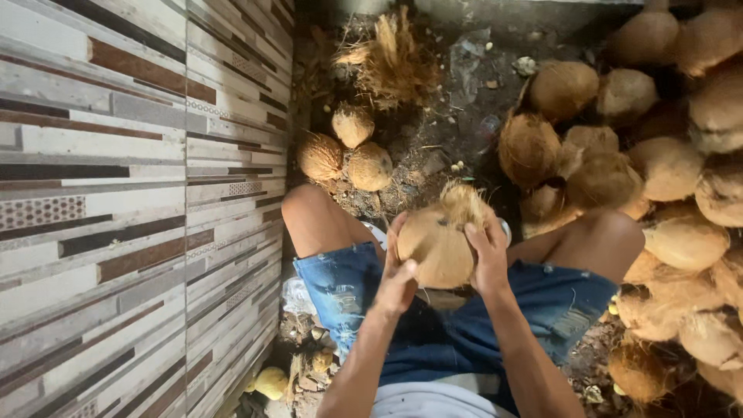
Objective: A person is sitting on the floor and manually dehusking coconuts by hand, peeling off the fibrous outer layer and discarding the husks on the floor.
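Mid-frame, both hands grip one husked coconut point(437, 246) over the lap: left hand point(396, 282) fingers clasped under, right hand point(490, 259) wrapped round (fibre tuft on top). It could slip; the shell looks smooth.

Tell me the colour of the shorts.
Blue denim shorts, faded and frayed at the hems, seen in the head view.

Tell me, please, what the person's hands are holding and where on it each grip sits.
Both hands hold one husked coconut over the lap: the left hand grips its lower left side, the right hand its right side.
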